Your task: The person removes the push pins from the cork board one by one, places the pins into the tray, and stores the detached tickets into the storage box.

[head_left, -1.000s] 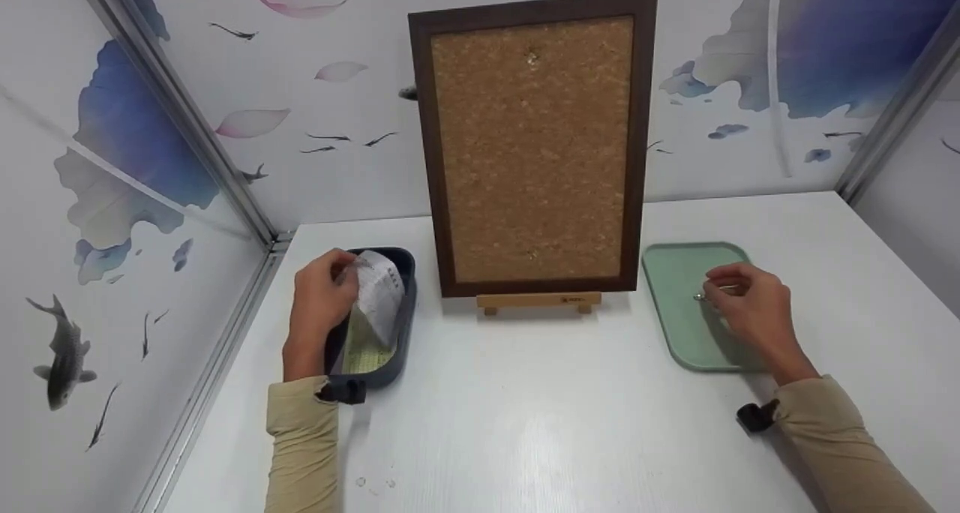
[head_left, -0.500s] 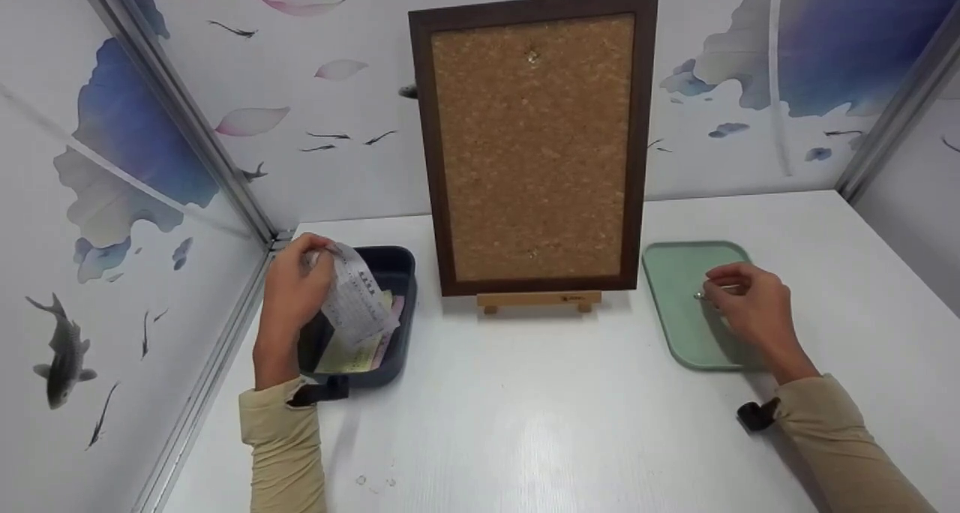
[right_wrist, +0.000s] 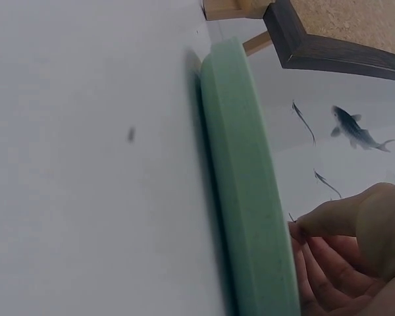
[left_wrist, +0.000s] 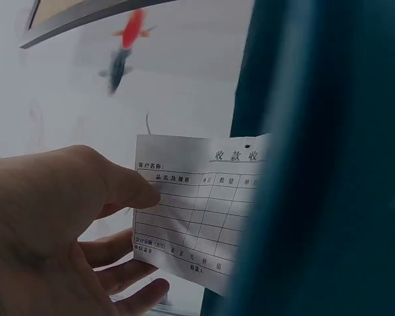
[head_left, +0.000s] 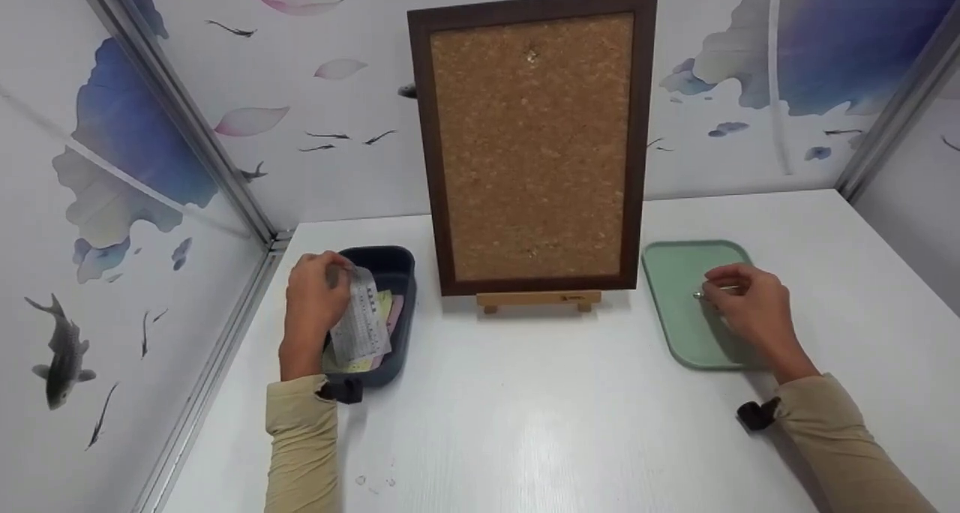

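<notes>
My left hand (head_left: 315,295) pinches a white printed receipt slip (head_left: 361,322) by its edge, over the dark blue bin (head_left: 409,325). In the left wrist view the receipt (left_wrist: 184,191) hangs between thumb and fingers, its right part hidden by the bin's wall (left_wrist: 329,164). Yellow slips (head_left: 385,301) and a pink slip (head_left: 396,312) lie under it in the bin. Over the green tray (head_left: 679,333), my right hand (head_left: 754,307) holds a small shiny pin (head_left: 698,295) between thumb and fingertips. Only the pin's thin tip (right_wrist: 291,217) shows in the right wrist view.
A cork board (head_left: 536,153) in a dark brown frame leans on a small wooden stand (head_left: 538,300) at the back centre. Small shiny pins (head_left: 532,57) sit near its top and bottom. Printed panels (head_left: 150,123) wall in the white table (head_left: 510,423).
My left hand lifted the receipt up and leftward, uncovering the pink slip, then moved back right over the bin with it. My right hand stays in place over the tray.
</notes>
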Demonstrator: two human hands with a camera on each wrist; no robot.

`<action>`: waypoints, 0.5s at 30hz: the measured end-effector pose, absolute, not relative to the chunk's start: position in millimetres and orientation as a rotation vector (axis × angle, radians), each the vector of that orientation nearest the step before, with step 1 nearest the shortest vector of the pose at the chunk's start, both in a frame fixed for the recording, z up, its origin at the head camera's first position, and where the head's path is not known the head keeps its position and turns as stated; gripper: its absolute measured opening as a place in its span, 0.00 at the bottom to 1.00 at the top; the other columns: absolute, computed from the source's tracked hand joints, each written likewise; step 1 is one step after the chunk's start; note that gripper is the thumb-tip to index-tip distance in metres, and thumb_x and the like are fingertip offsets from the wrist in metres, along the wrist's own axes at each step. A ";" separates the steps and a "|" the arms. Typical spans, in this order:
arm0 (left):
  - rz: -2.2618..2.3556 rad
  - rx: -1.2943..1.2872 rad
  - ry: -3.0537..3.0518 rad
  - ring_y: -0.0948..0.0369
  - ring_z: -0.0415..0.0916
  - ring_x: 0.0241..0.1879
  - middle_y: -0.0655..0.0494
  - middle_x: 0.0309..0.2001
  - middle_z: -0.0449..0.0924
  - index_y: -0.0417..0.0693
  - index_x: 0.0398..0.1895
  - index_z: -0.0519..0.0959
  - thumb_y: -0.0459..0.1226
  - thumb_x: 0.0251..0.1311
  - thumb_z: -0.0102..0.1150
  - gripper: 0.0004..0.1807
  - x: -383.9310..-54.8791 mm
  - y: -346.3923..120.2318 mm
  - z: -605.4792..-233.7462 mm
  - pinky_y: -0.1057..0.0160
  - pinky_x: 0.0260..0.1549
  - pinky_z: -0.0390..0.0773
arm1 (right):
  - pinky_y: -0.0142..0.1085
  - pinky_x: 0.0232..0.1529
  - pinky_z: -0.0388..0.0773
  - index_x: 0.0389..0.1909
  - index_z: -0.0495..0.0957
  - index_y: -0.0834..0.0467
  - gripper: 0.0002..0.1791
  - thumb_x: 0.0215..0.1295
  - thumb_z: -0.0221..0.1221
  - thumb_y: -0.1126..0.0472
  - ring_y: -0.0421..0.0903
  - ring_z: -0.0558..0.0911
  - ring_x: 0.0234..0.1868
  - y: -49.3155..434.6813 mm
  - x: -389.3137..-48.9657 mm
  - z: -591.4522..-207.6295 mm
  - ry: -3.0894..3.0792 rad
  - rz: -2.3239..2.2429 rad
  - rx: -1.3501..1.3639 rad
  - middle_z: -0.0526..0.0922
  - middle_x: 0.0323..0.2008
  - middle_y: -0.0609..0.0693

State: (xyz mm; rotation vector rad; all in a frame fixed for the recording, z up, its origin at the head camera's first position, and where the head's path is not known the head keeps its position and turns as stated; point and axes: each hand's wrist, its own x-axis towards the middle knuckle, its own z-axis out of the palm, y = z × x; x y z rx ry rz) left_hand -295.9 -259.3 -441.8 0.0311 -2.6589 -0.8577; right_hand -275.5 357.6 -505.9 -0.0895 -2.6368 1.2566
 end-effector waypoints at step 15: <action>-0.846 -0.016 -2.741 0.37 0.73 0.71 0.36 0.65 0.82 0.39 0.58 0.87 0.34 0.76 0.61 0.14 -298.0 -250.4 -455.5 0.35 0.72 0.70 | 0.25 0.34 0.80 0.59 0.85 0.62 0.18 0.76 0.65 0.55 0.27 0.86 0.35 363.6 -277.2 -510.1 -2.671 1.253 -0.148 0.90 0.52 0.64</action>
